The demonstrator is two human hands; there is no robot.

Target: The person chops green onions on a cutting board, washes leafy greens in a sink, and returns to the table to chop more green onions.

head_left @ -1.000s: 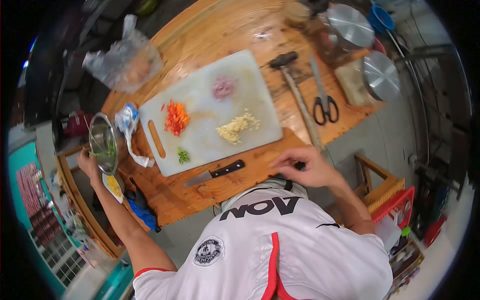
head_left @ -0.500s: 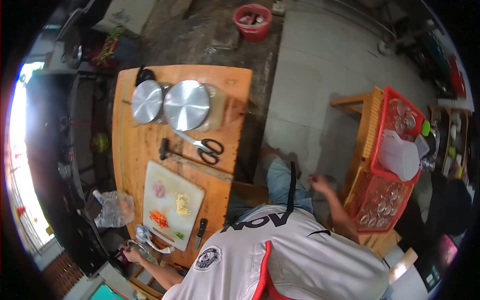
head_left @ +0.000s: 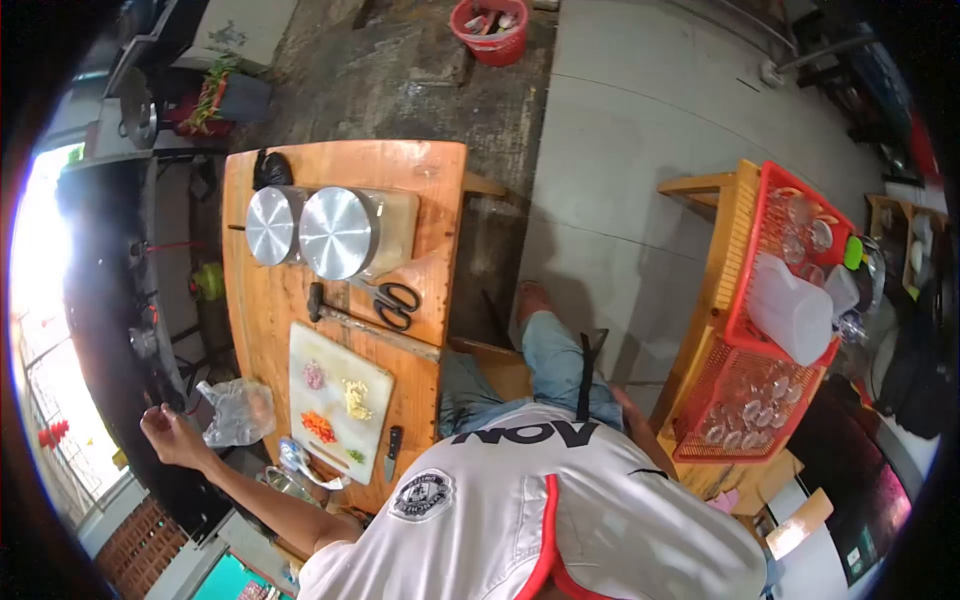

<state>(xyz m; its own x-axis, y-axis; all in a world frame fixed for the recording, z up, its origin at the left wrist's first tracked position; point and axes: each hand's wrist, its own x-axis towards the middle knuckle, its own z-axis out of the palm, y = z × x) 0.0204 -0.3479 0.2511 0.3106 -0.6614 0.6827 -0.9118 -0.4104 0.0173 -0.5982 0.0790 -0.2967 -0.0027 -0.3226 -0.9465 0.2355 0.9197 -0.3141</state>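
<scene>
My left hand (head_left: 172,438) is raised at the far left, past the table's edge and beside a clear plastic bag (head_left: 240,410). Its fingers are loosely bent and apart, and I see nothing in them. My right hand (head_left: 632,408) hangs low by my right thigh, its fingers hard to make out. On the wooden table, a white cutting board (head_left: 340,350) carries small chopped piles: pink (head_left: 314,376), pale yellow (head_left: 355,398), orange-red (head_left: 318,427) and green (head_left: 356,456). A black-handled knife (head_left: 393,453) lies beside the board.
Two metal-lidded jars (head_left: 340,233), black-handled scissors (head_left: 395,305) and a hammer (head_left: 317,302) occupy the table's far part. A glass bowl (head_left: 287,482) sits near the board's lower corner. Red baskets (head_left: 715,400) of glassware stand at right; a red bucket (head_left: 492,45) is on the floor.
My left hand has moved up and outward to the left, away from the glass bowl. My right hand has dropped closer to my thigh. The view has shifted slightly.
</scene>
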